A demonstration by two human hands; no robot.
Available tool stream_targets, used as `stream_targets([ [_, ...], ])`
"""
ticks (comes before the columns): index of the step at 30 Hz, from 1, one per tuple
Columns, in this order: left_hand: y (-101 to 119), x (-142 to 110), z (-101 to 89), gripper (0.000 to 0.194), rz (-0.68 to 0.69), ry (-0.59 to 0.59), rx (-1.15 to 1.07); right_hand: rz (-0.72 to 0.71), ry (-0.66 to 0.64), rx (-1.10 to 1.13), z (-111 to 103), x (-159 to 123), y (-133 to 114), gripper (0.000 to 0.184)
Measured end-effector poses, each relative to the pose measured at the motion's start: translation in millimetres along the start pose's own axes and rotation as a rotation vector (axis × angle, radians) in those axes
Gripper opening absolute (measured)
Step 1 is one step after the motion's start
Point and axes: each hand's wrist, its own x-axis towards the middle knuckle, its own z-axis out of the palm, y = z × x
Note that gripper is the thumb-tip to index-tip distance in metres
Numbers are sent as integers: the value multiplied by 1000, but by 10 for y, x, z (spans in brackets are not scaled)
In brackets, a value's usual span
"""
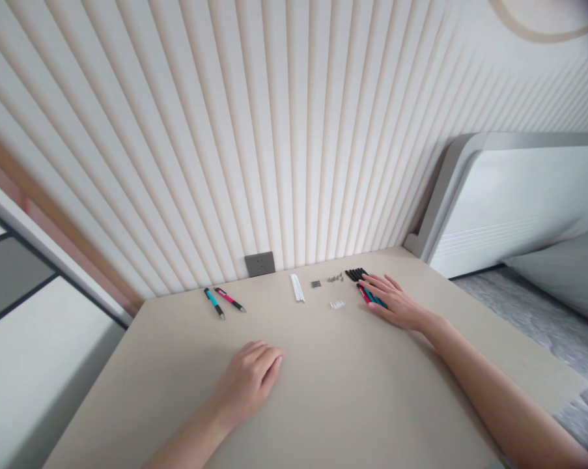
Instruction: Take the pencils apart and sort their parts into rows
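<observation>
- Red and teal pen tubes (364,294) lie partly under the right hand (394,303), its fingers spread flat; probably light, stiff, slippery, best pinched mid-length.
- Left hand (251,376) loosely curled on the table (333,391), nothing visible inside.

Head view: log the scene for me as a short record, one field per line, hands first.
Left hand: loosely curled; any contents hidden
Right hand: fingers spread over red and teal tubes, partly covering them
Blue pen: left of the red pen
White rods: bundled, right of both pens
Small parts: dark pieces, silver pieces, white pieces
Black pieces: lined up beyond the tubes
</observation>
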Motion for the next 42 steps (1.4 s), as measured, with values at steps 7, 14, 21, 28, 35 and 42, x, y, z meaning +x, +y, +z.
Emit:
stream_targets([
  [7,13,3,-11,18,0,-2,-1,20,13,48,-100,-120,132,69],
  [14,13,2,-6,17,2,10,-5,32,45,59,22,-82,194,61],
  [21,14,7,-2,17,2,14,-11,40,85,170,-24,-133,305,70],
  [28,13,5,-7,17,1,8,-12,35,89,144,-28,-191,422,56],
  [35,7,-4,-6,18,-1,-5,-16,19,123,134,-61,-185,381,49],
  [42,-10,-9,8,17,-3,-9,-20,74,202,182,-101,-193,390,41],
])
